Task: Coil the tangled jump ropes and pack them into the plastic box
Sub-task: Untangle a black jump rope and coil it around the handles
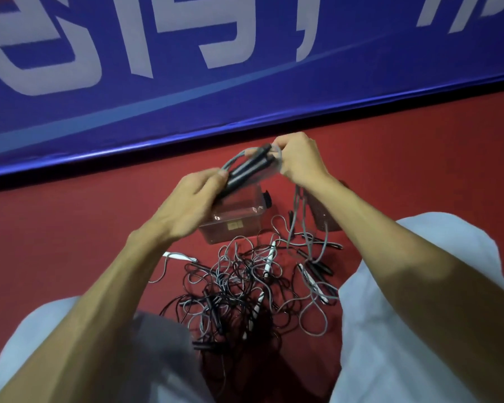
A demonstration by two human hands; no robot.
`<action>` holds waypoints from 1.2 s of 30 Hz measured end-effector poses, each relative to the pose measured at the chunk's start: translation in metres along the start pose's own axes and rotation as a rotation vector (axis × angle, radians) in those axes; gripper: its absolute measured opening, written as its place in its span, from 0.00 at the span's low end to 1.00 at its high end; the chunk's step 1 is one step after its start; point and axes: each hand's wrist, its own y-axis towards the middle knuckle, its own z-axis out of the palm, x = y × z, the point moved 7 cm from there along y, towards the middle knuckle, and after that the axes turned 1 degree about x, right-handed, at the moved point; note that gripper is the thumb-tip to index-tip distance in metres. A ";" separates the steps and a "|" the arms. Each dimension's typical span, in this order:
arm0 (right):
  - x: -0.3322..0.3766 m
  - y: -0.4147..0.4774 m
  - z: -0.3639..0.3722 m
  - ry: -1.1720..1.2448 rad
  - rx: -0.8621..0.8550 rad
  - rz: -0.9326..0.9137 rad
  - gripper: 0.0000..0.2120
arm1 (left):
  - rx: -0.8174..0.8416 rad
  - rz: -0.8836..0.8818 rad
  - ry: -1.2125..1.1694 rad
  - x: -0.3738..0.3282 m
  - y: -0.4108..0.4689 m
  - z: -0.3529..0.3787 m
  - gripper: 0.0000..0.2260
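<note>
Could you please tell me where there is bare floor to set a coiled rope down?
Bare floor lies left of the plastic box, under the blue banner, and beyond the right arm. In front of the box, the tangled ropes crowd it.

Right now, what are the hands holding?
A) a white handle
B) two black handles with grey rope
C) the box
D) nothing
B: the left hand grips two black handles, while the right hand pinches the grey rope looped at their top.
</note>
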 end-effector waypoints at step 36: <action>0.050 -0.025 -0.004 -0.172 0.066 -0.479 0.15 | 0.161 -0.167 0.301 0.006 -0.003 0.007 0.19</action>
